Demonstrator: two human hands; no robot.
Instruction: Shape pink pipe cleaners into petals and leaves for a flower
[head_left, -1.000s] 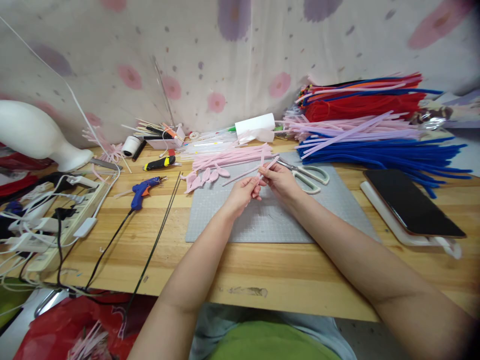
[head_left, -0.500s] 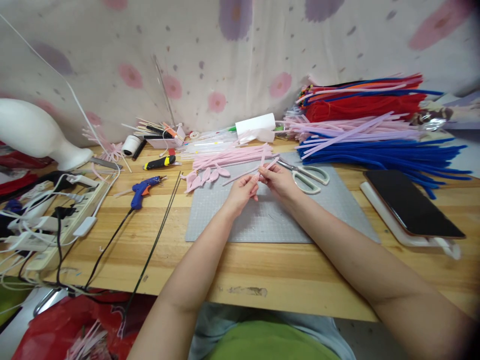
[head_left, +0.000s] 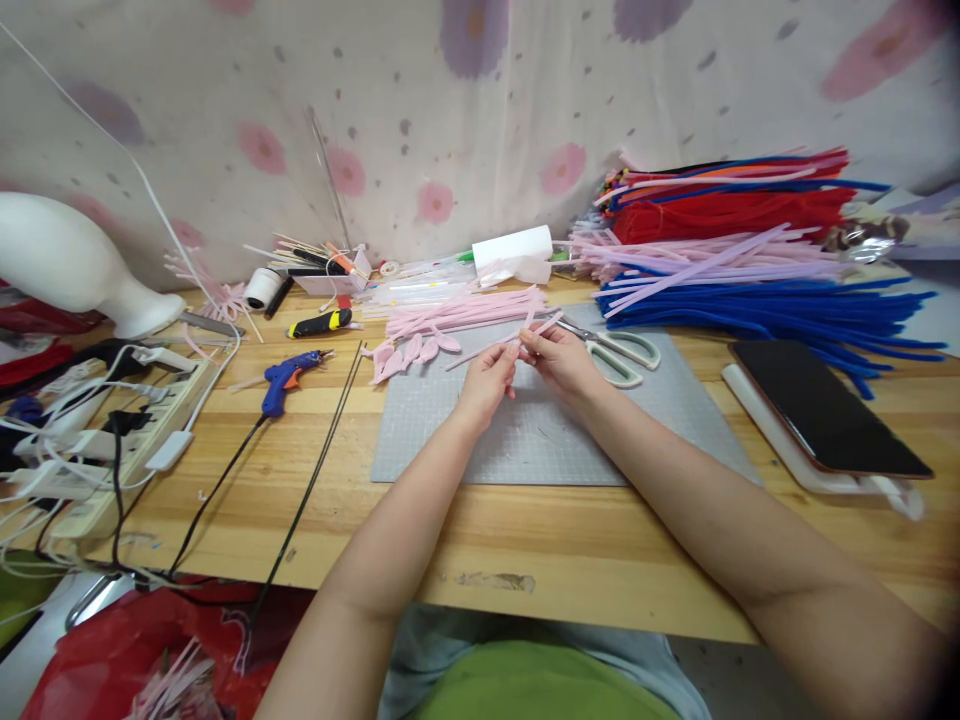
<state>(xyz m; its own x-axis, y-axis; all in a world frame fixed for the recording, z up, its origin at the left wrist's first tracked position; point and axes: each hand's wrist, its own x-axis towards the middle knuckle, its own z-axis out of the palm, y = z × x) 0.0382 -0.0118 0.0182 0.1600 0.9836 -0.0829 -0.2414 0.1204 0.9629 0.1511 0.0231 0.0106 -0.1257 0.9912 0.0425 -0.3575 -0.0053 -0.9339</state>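
My left hand (head_left: 488, 382) and my right hand (head_left: 556, 357) meet above the grey cutting mat (head_left: 555, 455). Both are closed, fingertips pinching a pink pipe cleaner (head_left: 474, 355) whose ends stick out to the left and up past the right fingers. The part between the fingers is mostly hidden. Left of my hands lie several folded pink pipe-cleaner petals (head_left: 412, 352) on the mat's corner. Behind them is a row of straight pink pipe cleaners (head_left: 465, 312). Scissors (head_left: 621, 358) with pale handles rest just right of my right hand.
A blue glue gun (head_left: 283, 380), a yellow-black utility knife (head_left: 320, 323) and thin dark rods (head_left: 319, 460) lie to the left. Further left are a power strip (head_left: 142, 455) and cables. Bundles of blue pipe cleaners (head_left: 765, 320) and a phone (head_left: 829, 408) occupy the right side.
Both hands stay nearly in place, still pinching the pink pipe cleaner. The end above my right hand has shifted slightly up and right.
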